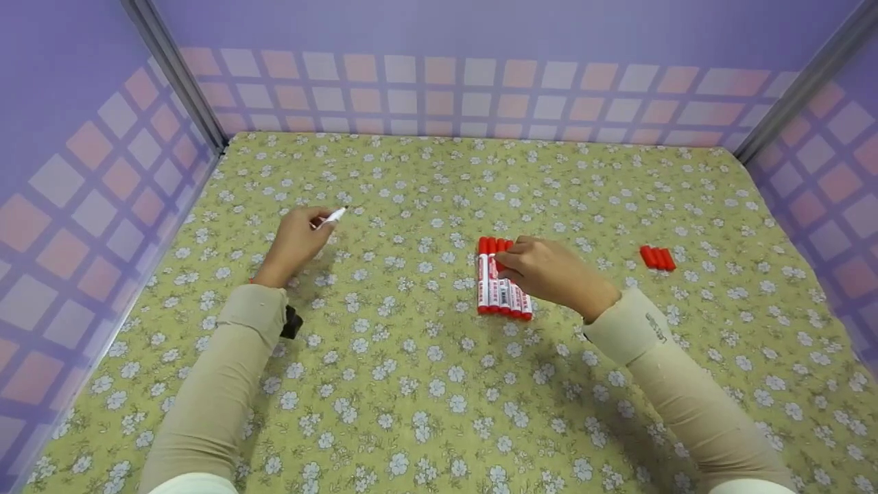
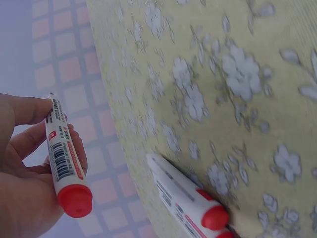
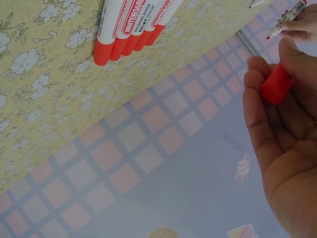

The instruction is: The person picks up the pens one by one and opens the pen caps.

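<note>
Above a flower-patterned tablecloth (image 1: 411, 384), a person's left hand (image 1: 295, 238) grasps an uncapped whiteboard marker (image 2: 64, 144), its red tip (image 3: 269, 37) bare, while the right hand (image 1: 545, 272) pinches a red cap (image 3: 277, 85) between thumb and fingers, close over a row of red-capped markers (image 1: 504, 296). Farther right, three loose caps (image 1: 658, 258) lie side by side on the cloth.

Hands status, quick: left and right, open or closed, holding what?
Left hand: closed, holding an uncapped white marker.
Right hand: closed, pinching a red cap.
</note>
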### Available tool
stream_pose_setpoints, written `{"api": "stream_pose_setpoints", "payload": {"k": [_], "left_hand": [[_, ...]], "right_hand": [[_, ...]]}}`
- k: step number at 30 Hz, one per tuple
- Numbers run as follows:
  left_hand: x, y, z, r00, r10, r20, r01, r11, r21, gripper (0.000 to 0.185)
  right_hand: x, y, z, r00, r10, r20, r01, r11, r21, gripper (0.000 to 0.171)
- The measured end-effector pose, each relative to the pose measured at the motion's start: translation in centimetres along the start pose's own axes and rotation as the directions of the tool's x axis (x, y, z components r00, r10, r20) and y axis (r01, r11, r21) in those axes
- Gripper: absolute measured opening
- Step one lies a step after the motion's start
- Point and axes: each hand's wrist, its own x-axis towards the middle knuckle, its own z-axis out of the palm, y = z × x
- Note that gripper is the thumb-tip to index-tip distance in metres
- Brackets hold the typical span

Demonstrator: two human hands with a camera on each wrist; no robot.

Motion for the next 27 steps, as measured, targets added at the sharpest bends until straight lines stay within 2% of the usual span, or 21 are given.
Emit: {"api": "stream_pose_setpoints", "payload": {"k": [7,14,23,27], "left_hand": [[0.3,-1.9,-1.0,0.997,-0.069,-0.039,0.069,0.998,0.012,0.036],[0.4,-3.1,-1.8,0.986,-0.158,-0.061,0.16,0.987,0.02,0.036],[0.0,-4.7,-2.6,0.974,-0.205,-0.094,0.21,0.977,0.046,0.038],[-0.2,-5.4,-2.9,0.963,-0.248,-0.102,0.253,0.966,0.05,0.038]], "right_hand": [[-0.1,0.1,0.2,0.999,0.014,0.031,-0.015,1.0,0.005,0.009],[-0.1,0.2,0.5,1.0,0.003,0.024,-0.003,1.0,0.015,0.007],[-0.2,0.3,0.7,0.999,-0.012,0.034,0.011,1.0,0.019,0.006],[-0.2,0.4,0.7,0.999,-0.007,0.052,0.006,1.0,0.03,0.006]]}}
